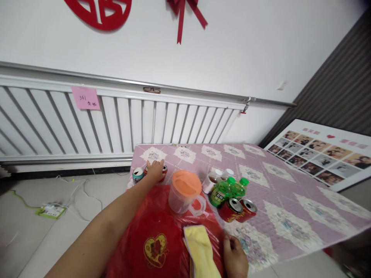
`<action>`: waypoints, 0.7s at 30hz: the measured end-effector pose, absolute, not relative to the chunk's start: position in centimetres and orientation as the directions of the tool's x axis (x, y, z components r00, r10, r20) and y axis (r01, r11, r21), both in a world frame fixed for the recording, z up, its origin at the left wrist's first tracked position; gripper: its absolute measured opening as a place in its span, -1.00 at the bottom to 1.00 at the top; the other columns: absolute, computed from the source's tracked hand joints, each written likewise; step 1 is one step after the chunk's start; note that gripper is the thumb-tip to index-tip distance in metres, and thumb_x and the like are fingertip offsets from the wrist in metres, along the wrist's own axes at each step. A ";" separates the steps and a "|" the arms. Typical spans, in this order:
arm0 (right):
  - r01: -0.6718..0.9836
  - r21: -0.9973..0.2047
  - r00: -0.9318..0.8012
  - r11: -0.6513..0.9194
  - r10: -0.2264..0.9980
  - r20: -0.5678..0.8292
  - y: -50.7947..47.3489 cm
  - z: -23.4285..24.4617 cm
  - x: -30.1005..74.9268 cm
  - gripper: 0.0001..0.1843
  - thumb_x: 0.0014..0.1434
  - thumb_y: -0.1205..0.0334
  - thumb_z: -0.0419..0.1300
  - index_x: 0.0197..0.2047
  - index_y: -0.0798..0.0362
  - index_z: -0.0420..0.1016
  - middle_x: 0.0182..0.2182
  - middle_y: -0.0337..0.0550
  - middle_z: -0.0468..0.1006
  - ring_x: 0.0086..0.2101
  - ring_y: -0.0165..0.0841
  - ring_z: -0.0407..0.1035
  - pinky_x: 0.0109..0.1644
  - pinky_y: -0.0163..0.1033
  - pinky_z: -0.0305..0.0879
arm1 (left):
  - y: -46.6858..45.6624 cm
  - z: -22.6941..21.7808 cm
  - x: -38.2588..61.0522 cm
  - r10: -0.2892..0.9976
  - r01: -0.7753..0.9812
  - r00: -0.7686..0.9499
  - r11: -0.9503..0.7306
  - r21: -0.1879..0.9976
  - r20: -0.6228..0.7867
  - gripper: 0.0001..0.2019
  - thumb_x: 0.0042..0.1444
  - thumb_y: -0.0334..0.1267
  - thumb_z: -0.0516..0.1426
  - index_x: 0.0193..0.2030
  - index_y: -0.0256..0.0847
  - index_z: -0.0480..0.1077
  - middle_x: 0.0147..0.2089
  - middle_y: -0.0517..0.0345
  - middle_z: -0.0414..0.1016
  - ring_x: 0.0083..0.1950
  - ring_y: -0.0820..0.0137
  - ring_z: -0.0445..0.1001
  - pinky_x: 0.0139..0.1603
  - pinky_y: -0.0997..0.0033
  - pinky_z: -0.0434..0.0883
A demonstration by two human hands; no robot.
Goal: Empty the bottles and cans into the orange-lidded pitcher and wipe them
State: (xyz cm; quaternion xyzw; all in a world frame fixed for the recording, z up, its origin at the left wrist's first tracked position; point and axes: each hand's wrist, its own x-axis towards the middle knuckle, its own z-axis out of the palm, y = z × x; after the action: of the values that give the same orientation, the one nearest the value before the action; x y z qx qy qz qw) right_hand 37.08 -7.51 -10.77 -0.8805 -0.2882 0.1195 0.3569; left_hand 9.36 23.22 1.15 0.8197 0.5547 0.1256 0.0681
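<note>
My left hand [154, 170] reaches far across the table and curls over a red can [162, 172] at the back left corner, beside a teal and white can [138, 174]. My right hand [234, 256] rests at the near edge, fingers curled, next to a folded yellow cloth [200, 249]. The cloth lies on a red plastic bag with a gold heart [156, 247]. A clear jug with an orange lid [185, 192] stands in the middle.
Two green bottles [227, 190], two white-capped bottles [216, 178] and two red cans lying on their sides [237, 208] sit right of the jug on the purple patterned tablecloth [290, 193]. A radiator lines the wall. A power strip [50, 210] lies on the floor.
</note>
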 end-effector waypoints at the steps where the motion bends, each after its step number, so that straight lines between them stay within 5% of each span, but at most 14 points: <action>1: 0.427 -0.691 0.805 -0.583 0.594 -0.004 -7.5 -10.8 37.1 -0.59 0.06 -0.18 -0.02 -0.31 -0.08 0.46 -0.26 0.02 0.66 -0.24 -0.06 0.53 -0.19 -0.11 0.35 | 23.1 1.4 9.3 0.923 0.888 0.357 -0.383 0.255 0.142 -0.31 0.08 -0.23 0.21 0.34 -0.14 0.07 0.20 -0.21 0.43 0.31 -0.01 0.26 0.37 -0.40 -0.16; 9: 0.445 -0.674 0.809 -0.589 0.588 0.021 -7.3 -10.6 36.9 -0.62 0.09 -0.13 -0.02 -0.31 -0.06 0.46 -0.25 0.05 0.66 -0.24 -0.08 0.52 -0.23 -0.14 0.35 | 21.0 6.2 7.7 0.909 0.848 0.343 -0.408 0.339 0.235 -0.24 0.11 -0.18 0.19 0.41 -0.20 -0.04 0.31 -0.24 0.29 0.35 0.00 0.22 0.41 -0.28 -0.06; 13: 0.452 -0.670 0.806 -0.590 0.592 0.022 -7.2 -10.8 36.8 -0.63 0.10 -0.10 -0.01 -0.29 -0.04 0.46 -0.25 0.07 0.65 -0.24 -0.08 0.51 -0.21 -0.14 0.33 | 18.2 7.4 4.7 0.868 0.660 0.366 -0.496 0.564 0.335 -0.17 0.05 -0.30 0.22 0.42 -0.28 -0.06 0.39 -0.24 0.16 0.40 0.09 0.19 0.37 0.10 0.20; 21: 0.475 -0.676 0.797 -0.564 0.601 0.059 -6.9 -11.0 36.5 -0.66 0.15 0.00 0.04 -0.24 0.03 0.52 -0.22 0.07 0.65 -0.25 -0.15 0.48 -0.23 -0.19 0.29 | 10.3 4.4 -1.0 0.898 0.366 0.320 -0.413 0.834 0.303 -0.14 -0.03 -0.33 0.22 0.41 -0.27 -0.04 0.35 -0.20 0.23 0.36 0.08 0.27 0.39 0.03 0.21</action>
State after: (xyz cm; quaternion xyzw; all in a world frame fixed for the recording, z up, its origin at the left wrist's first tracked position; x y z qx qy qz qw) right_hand 36.53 -6.93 -11.01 -0.8797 -0.3058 0.0891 0.3530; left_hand -1.05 10.30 4.36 0.7406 0.4267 0.3973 0.3342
